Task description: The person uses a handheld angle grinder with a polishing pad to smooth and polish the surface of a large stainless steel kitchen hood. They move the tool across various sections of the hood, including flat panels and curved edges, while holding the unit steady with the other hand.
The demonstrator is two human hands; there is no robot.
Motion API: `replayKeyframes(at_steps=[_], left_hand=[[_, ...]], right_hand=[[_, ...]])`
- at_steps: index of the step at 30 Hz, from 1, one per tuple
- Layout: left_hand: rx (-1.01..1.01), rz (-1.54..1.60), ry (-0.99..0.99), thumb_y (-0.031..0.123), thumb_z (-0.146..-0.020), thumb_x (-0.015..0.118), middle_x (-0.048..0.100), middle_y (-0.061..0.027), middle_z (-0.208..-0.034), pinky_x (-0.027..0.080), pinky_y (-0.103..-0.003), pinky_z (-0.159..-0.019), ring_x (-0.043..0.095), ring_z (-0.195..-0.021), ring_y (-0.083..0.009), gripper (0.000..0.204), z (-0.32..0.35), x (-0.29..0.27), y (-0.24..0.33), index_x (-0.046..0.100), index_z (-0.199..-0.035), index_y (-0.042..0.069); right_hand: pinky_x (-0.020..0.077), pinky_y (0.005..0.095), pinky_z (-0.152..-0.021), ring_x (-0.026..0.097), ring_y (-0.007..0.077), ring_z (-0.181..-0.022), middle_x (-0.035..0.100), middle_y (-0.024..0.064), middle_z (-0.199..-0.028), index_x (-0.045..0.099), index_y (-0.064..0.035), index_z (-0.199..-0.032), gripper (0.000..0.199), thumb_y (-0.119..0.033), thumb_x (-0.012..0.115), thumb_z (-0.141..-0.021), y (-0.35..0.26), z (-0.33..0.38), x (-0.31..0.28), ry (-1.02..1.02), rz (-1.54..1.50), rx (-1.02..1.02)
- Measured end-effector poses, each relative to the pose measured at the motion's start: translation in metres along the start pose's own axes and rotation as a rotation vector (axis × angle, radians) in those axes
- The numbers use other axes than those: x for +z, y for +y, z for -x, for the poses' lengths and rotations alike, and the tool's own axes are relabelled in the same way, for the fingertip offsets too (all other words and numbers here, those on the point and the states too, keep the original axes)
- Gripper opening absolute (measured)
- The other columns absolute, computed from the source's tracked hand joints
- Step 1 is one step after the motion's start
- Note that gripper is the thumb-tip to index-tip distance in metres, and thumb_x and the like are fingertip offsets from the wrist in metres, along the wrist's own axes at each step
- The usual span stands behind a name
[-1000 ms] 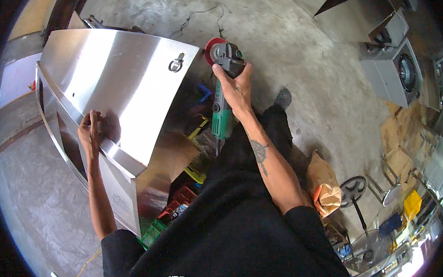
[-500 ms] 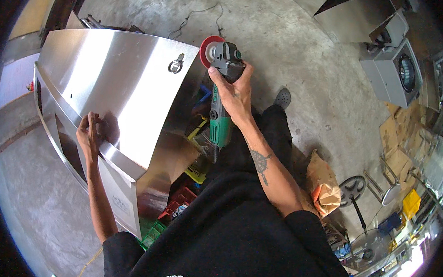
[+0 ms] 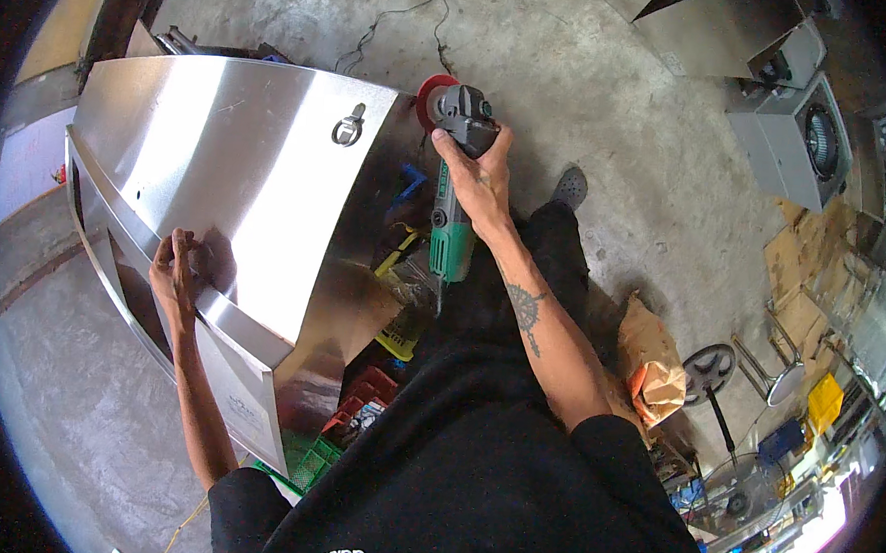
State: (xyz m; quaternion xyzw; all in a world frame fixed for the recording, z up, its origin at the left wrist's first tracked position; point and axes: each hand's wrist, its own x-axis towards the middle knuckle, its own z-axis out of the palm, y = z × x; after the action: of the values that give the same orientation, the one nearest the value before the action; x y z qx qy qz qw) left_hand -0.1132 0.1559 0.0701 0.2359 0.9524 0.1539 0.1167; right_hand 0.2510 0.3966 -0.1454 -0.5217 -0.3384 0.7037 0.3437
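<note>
My right hand (image 3: 476, 183) grips a green and black angle grinder (image 3: 452, 239) around its head end, thumb towards the disc. The grinder's red-rimmed disc (image 3: 430, 100) sits just right of the far right corner of a shiny sheet-metal box (image 3: 258, 177), apart from the metal as far as I can see. A round metal ring latch (image 3: 347, 129) is fixed on the box near that corner. At the box's left edge my left hand (image 3: 175, 272) rests with its fingers curled in a pinch. Whatever those fingers hold, if anything, is hidden.
Green (image 3: 313, 462) and red crates (image 3: 367, 391) stand beside the box, near my legs. To my right are a brown paper bag (image 3: 649, 362), a black wheel-shaped base (image 3: 708, 374) and a metal stool (image 3: 784, 383). A grey blower unit (image 3: 796, 145) stands far right. A dark cord (image 3: 376, 25) lies on the floor.
My right hand has drawn the grinder slightly to the right, so the disc stands a little farther from the box's corner. My left hand has hardly moved.
</note>
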Motion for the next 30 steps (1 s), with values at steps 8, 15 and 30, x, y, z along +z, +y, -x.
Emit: replayKeyframes(at_steps=[8,15,30], left_hand=[[0.018,-0.025,0.032,0.052,-0.113,0.061,0.081,-0.0073,-0.105,0.051,-0.033,-0.065,0.064,-0.075,-0.0145,0.054,0.003,0.002,0.006,0.08,-0.118,0.002],[0.015,-0.036,-0.014,0.057,-0.112,0.06,0.083,-0.0113,-0.112,0.057,-0.037,-0.079,0.075,-0.1,-0.0202,0.061,0.007,-0.004,0.017,0.08,-0.123,0.001],[0.036,0.01,0.015,0.056,-0.112,0.061,0.081,-0.0098,-0.109,0.054,-0.038,-0.075,0.07,-0.094,-0.0202,0.058,0.003,-0.002,0.007,0.08,-0.12,0.002]], right_hand=[[0.0573,0.041,-0.098,0.072,0.0263,-0.112,0.073,0.0195,-0.127,0.041,-0.0002,-0.143,0.079,-0.042,0.088,-0.095,0.025,-0.028,-0.013,-0.004,0.111,0.099],[0.0584,0.0404,-0.083,0.068,0.0217,-0.101,0.067,0.0136,-0.121,0.041,-0.0035,-0.14,0.076,-0.04,0.089,-0.095,0.052,-0.028,-0.015,0.061,-0.025,0.198],[0.0604,0.0372,-0.066,0.068,0.0197,-0.079,0.064,0.0117,-0.11,0.039,-0.0019,-0.139,0.077,-0.038,0.09,-0.094,0.047,-0.023,-0.005,0.034,-0.052,0.136]])
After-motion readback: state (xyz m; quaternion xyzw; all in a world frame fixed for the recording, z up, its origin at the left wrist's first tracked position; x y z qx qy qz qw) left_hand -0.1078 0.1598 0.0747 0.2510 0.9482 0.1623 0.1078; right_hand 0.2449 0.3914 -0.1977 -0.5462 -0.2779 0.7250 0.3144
